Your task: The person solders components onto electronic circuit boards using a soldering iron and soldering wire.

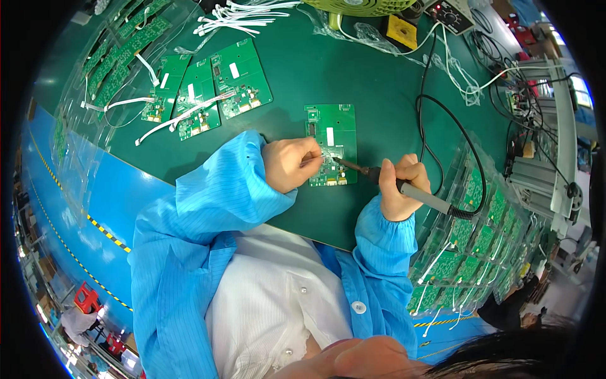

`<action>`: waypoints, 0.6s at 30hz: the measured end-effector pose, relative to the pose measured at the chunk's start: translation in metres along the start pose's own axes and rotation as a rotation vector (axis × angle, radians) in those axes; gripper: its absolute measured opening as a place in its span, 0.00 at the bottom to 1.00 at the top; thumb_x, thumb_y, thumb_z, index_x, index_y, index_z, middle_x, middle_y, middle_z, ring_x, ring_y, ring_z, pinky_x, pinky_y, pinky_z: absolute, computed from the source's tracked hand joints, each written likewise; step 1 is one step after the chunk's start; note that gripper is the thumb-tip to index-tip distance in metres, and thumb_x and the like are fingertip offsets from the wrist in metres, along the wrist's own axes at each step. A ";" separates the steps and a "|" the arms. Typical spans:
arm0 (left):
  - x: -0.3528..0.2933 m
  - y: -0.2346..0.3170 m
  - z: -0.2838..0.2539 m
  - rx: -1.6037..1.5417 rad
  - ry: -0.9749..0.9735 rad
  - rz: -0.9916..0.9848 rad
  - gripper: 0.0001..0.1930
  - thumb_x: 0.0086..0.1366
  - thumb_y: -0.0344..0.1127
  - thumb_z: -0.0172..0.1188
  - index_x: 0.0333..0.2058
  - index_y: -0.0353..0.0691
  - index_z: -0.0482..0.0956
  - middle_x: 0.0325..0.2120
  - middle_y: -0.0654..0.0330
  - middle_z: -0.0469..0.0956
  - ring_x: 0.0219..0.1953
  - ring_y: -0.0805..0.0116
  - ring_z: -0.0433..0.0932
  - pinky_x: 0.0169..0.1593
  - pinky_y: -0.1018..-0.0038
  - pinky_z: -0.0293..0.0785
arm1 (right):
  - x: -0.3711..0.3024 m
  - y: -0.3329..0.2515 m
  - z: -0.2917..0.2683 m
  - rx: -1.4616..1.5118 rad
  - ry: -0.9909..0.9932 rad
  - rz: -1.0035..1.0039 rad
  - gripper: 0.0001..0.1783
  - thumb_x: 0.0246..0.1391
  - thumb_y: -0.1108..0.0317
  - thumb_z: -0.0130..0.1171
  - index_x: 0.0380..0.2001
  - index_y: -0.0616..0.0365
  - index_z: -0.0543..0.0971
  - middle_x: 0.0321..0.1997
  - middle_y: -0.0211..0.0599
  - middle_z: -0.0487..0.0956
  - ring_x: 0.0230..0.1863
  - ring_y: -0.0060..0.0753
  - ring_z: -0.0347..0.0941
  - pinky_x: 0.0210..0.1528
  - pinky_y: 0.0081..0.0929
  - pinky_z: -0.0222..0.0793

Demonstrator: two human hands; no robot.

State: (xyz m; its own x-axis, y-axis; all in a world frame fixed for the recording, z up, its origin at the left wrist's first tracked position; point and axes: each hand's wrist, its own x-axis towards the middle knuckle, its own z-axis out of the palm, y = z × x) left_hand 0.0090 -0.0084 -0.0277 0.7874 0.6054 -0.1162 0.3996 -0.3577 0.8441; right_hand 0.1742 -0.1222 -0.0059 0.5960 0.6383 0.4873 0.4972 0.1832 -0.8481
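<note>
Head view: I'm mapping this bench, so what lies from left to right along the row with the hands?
Left hand → green circuit board → soldering iron → right hand → clear tray of boards.

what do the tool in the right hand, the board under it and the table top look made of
Soldering iron: grey, matte handle, likely plastic; dark thin tip looks like metal. Circuit board: rigid green laminate, glossy coating, with white label and small parts. Table: dark green, smooth, slightly shiny mat, probably rubber or vinyl; the look leaves that open.
</note>
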 end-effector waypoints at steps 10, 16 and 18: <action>0.002 0.003 0.003 0.104 0.053 0.076 0.02 0.47 0.29 0.56 0.22 0.41 0.72 0.17 0.64 0.74 0.16 0.65 0.69 0.21 0.74 0.66 | 0.000 0.002 -0.001 0.004 -0.001 -0.017 0.14 0.29 0.83 0.58 0.11 0.55 0.64 0.10 0.28 0.65 0.16 0.25 0.52 0.23 0.21 0.53; 0.002 0.006 0.008 0.152 0.113 0.165 0.03 0.45 0.26 0.57 0.21 0.39 0.72 0.17 0.64 0.73 0.15 0.68 0.68 0.20 0.77 0.64 | 0.000 0.001 0.000 0.021 0.006 -0.013 0.14 0.28 0.83 0.58 0.11 0.54 0.64 0.10 0.28 0.65 0.15 0.24 0.52 0.24 0.21 0.53; 0.002 0.007 0.010 0.176 0.120 0.173 0.03 0.44 0.26 0.57 0.21 0.39 0.72 0.17 0.64 0.73 0.14 0.68 0.68 0.20 0.77 0.64 | 0.000 0.000 0.001 0.022 -0.003 -0.018 0.14 0.29 0.83 0.57 0.11 0.54 0.64 0.10 0.28 0.65 0.15 0.24 0.51 0.24 0.21 0.52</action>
State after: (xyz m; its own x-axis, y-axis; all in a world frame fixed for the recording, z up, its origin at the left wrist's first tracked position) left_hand 0.0177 -0.0167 -0.0270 0.7943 0.6003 0.0936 0.3470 -0.5748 0.7411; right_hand 0.1737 -0.1216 -0.0064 0.5852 0.6366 0.5023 0.4938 0.2116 -0.8434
